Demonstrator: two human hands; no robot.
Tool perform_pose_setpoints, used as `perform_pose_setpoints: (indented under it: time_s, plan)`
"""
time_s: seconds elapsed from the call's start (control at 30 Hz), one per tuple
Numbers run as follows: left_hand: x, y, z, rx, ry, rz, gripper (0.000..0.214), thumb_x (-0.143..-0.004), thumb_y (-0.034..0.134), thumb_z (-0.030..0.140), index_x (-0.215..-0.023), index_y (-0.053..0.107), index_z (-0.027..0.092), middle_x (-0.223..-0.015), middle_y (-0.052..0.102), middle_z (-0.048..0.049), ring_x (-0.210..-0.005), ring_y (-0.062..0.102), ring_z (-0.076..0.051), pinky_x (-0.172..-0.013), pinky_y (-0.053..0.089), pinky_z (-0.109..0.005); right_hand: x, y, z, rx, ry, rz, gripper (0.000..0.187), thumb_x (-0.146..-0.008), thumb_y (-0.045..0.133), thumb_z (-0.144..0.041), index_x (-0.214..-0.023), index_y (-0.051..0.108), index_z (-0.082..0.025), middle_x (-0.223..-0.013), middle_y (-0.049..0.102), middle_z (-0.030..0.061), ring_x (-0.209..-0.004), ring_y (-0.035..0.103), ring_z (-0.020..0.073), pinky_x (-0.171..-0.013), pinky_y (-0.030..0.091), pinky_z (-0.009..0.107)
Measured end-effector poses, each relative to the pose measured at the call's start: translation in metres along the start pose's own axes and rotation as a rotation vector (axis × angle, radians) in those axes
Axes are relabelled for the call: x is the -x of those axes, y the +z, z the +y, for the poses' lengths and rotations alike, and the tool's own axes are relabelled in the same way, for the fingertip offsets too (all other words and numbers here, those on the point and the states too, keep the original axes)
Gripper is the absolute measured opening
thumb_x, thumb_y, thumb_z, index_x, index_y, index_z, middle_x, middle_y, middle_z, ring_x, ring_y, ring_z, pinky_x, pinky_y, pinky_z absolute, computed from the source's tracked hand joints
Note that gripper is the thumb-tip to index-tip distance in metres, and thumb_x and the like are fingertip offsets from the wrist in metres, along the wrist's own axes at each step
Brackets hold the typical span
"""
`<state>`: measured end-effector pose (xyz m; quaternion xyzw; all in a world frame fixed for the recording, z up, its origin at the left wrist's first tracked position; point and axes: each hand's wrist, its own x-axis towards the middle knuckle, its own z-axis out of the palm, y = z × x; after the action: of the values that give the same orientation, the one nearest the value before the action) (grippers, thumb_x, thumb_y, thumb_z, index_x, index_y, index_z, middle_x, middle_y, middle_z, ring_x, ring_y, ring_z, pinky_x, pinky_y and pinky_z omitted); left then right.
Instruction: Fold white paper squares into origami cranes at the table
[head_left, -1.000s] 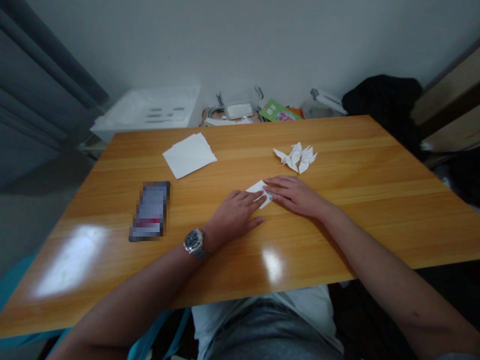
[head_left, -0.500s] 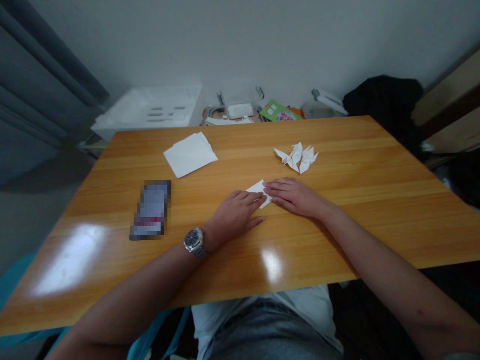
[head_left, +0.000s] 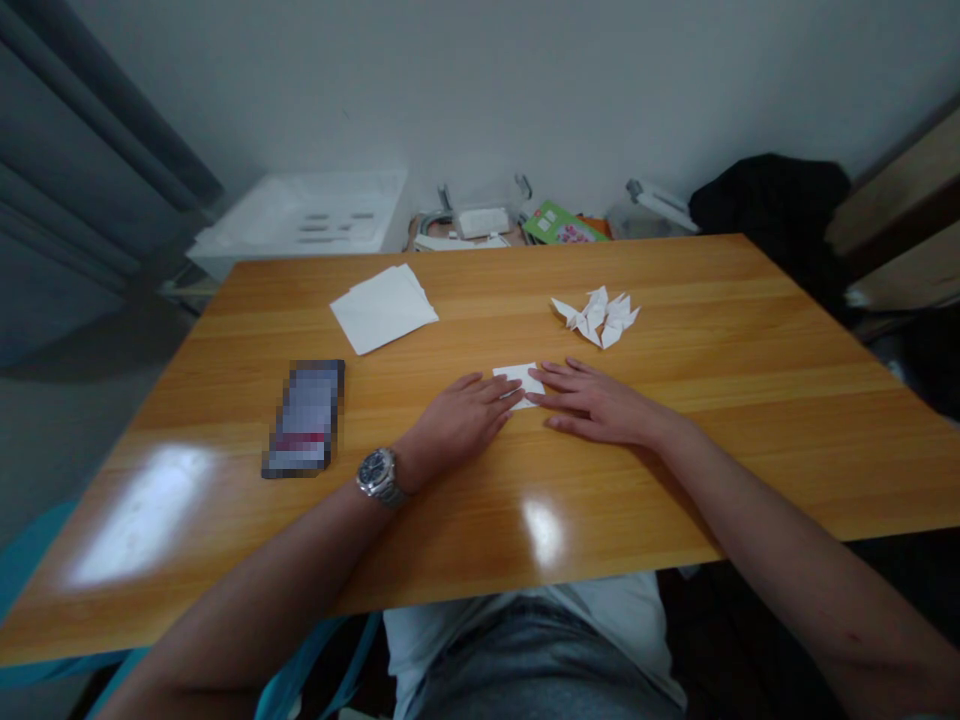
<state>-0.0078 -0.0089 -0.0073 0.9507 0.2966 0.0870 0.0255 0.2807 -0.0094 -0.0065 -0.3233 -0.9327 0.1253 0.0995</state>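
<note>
A small folded piece of white paper [head_left: 519,372] lies flat on the wooden table [head_left: 450,540], squared to the front edge. My left hand [head_left: 465,415], with a metal watch [head_left: 379,475] on its wrist, rests its outstretched fingers on the paper's left and lower part. From the right, my right hand [head_left: 592,400] lays its spread fingertips on the paper's right edge. Both palms face down, and the fingers cover part of the sheet. Beyond my right hand stands a cluster of folded white paper cranes [head_left: 598,318].
Several white sheets [head_left: 384,310] lie stacked at the back left. A phone [head_left: 304,418] with a blurred screen is left of my left hand. Behind the table are a white plastic tray [head_left: 300,215], a green booklet [head_left: 562,225] and a black cloth-like heap [head_left: 769,200].
The small paper has turned from a slanted, pointed position to a squarer one. My left hand has slid slightly left, and the right hand's fingers have spread a little.
</note>
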Motion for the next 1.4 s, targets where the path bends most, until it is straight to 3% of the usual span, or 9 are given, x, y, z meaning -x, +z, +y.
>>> perform_pose_setpoints:
  time_s: [0.57,0.77,1.17,1.27,1.4]
  plan:
    - [0.003,-0.001,-0.004,0.061,-0.007,-0.042,0.046,-0.109,0.036,0.036,-0.152,0.047,0.023,-0.158,0.049,-0.0067,-0.146,0.045,-0.020,-0.125,0.027,-0.044,0.003,-0.001,-0.005,-0.099,0.004,-0.018,0.046,-0.097,0.064,-0.047,-0.143,0.059,-0.042,-0.170,0.027,0.0030,-0.157,0.025,0.0329,-0.125,0.019,0.065]
    - [0.001,-0.003,-0.003,0.070,0.004,-0.041,0.048,-0.108,0.039,0.042,-0.150,0.050,0.020,-0.157,0.050,-0.0088,-0.146,0.045,-0.025,-0.124,0.030,-0.046,0.000,0.002,-0.001,-0.099,0.063,0.131,0.046,-0.102,0.056,-0.044,-0.147,0.057,-0.033,-0.158,0.051,0.0090,-0.146,0.047,0.0270,-0.121,0.036,0.056]
    - [0.002,0.002,-0.002,0.055,0.016,-0.042,0.051,-0.108,0.038,0.047,-0.152,0.048,0.022,-0.158,0.048,-0.0095,-0.150,0.040,-0.028,-0.124,0.029,-0.048,-0.001,0.002,0.000,0.047,0.054,0.094,0.043,-0.104,0.051,-0.042,-0.145,0.059,-0.032,-0.158,0.050,0.0078,-0.145,0.047,0.0275,-0.118,0.041,0.052]
    - [0.001,0.001,-0.002,0.056,0.015,-0.042,0.050,-0.108,0.039,0.047,-0.150,0.049,0.022,-0.158,0.049,-0.0091,-0.150,0.040,-0.028,-0.124,0.029,-0.048,-0.002,0.003,0.003,0.061,0.091,0.125,0.041,-0.105,0.050,-0.039,-0.145,0.059,-0.035,-0.162,0.045,0.0057,-0.146,0.046,0.0274,-0.118,0.043,0.053]
    - [0.001,-0.001,-0.002,0.066,0.015,-0.051,0.049,-0.108,0.040,0.045,-0.150,0.050,0.022,-0.157,0.050,-0.0076,-0.150,0.039,-0.028,-0.124,0.028,-0.048,-0.004,0.006,0.008,0.103,0.175,0.201,0.038,-0.107,0.045,-0.033,-0.139,0.065,-0.030,-0.158,0.050,0.0077,-0.142,0.051,0.0274,-0.116,0.045,0.053]
